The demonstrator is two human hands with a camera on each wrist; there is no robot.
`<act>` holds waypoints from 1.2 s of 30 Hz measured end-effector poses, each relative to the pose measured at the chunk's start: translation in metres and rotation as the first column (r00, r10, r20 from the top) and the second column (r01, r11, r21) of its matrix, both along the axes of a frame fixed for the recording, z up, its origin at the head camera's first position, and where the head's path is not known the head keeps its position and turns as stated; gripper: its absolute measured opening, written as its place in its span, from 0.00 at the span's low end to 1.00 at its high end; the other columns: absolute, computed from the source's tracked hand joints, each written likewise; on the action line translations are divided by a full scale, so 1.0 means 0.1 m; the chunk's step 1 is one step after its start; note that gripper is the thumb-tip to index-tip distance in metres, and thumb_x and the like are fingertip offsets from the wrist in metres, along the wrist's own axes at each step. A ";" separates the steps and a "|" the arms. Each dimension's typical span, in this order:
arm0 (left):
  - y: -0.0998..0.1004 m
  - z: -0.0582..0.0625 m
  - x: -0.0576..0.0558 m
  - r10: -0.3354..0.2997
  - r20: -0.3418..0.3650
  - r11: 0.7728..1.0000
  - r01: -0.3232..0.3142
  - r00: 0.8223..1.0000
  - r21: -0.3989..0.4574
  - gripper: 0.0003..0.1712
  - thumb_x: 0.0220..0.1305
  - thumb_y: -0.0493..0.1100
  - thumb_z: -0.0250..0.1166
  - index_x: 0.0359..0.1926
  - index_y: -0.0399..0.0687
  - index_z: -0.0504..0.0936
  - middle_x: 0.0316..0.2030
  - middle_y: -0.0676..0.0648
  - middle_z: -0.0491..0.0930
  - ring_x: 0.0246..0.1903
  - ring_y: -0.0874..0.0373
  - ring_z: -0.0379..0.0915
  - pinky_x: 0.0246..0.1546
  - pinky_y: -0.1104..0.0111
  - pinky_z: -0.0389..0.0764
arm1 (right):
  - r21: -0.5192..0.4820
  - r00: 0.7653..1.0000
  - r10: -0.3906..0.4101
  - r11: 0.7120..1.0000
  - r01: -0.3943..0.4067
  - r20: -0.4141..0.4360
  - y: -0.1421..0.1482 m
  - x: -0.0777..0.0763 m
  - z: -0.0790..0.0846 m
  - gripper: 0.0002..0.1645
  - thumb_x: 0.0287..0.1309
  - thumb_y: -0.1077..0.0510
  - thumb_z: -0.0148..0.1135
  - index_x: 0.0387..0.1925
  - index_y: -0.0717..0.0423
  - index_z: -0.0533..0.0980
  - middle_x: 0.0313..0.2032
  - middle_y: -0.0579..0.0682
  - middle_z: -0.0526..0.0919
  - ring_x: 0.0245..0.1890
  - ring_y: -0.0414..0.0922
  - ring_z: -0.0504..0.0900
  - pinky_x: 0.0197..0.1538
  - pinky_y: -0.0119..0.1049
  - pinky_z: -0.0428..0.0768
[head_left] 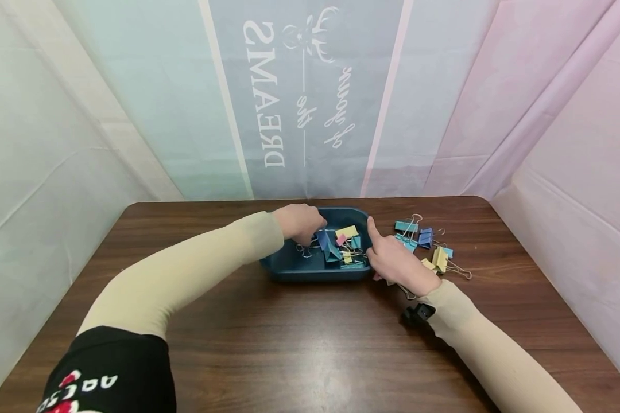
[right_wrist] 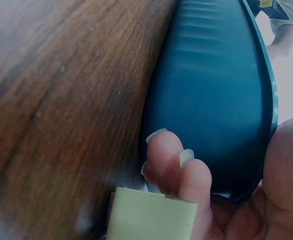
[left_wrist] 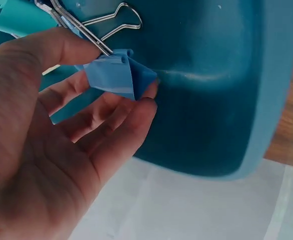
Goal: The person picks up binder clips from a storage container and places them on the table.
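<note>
My left hand [head_left: 301,222] reaches into a dark blue plastic tray [head_left: 317,275]. There it pinches a blue binder clip [left_wrist: 110,75] between thumb and fingers, the clip's wire handles pointing back past the thumb. At the tray's right end is my right hand [head_left: 396,261], holding it with the index finger stretched along the rim and other fingertips [right_wrist: 165,150] bent against the outer wall. Beside the left hand's clip, inside the tray, lie several blue, teal, yellow and pink binder clips [head_left: 347,232]. A yellow binder clip [right_wrist: 151,215] sits right beneath the right fingers.
On the brown wooden table [head_left: 268,344], right of the tray, several binder clips lie loose: teal [head_left: 406,226], blue [head_left: 426,237] and yellow [head_left: 440,259]. A printed curtain [head_left: 310,115] hangs behind the table's far edge. A small black camera [head_left: 418,314] is strapped at the right wrist.
</note>
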State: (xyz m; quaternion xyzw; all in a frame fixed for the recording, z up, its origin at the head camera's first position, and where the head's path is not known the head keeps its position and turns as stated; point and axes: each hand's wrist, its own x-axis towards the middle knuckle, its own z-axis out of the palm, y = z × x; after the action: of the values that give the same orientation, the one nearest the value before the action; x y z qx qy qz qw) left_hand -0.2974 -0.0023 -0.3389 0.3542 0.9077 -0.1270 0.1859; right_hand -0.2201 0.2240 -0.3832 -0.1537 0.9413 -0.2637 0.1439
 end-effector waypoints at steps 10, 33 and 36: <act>-0.19 0.26 0.04 -0.016 -0.022 0.999 0.017 1.000 0.042 0.23 0.62 0.42 0.69 0.58 0.48 0.80 0.45 0.50 0.79 0.39 0.56 0.75 0.42 0.65 0.79 | -0.009 1.000 0.002 1.000 -0.002 0.004 0.01 0.01 0.00 0.45 0.74 0.59 0.42 0.77 0.57 0.26 0.17 0.48 0.79 0.16 0.44 0.81 0.27 0.38 0.78; -1.74 0.06 -0.13 0.249 0.029 0.953 -0.250 0.968 0.169 0.19 0.57 0.34 0.65 0.52 0.37 0.80 0.40 0.44 0.79 0.36 0.51 0.76 0.37 0.57 0.78 | -0.013 1.000 0.014 1.000 -0.014 0.009 0.03 -0.01 0.02 0.45 0.75 0.59 0.41 0.77 0.57 0.26 0.17 0.49 0.79 0.17 0.44 0.81 0.27 0.38 0.79; -1.76 -0.04 -0.13 0.257 0.064 0.950 -0.264 0.964 0.166 0.18 0.59 0.32 0.63 0.51 0.37 0.79 0.40 0.44 0.79 0.34 0.52 0.75 0.35 0.59 0.76 | -0.016 1.000 0.016 1.000 -0.016 0.009 0.03 -0.01 0.01 0.44 0.75 0.59 0.41 0.77 0.57 0.26 0.17 0.49 0.79 0.17 0.44 0.81 0.27 0.38 0.78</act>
State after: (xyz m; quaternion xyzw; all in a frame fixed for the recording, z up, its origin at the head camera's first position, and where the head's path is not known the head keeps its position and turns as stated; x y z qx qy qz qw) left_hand -0.3108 -0.1785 -0.3434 0.2487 0.9500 -0.0148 0.1883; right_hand -0.2211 0.2271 -0.3825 -0.1612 0.9373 -0.2708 0.1488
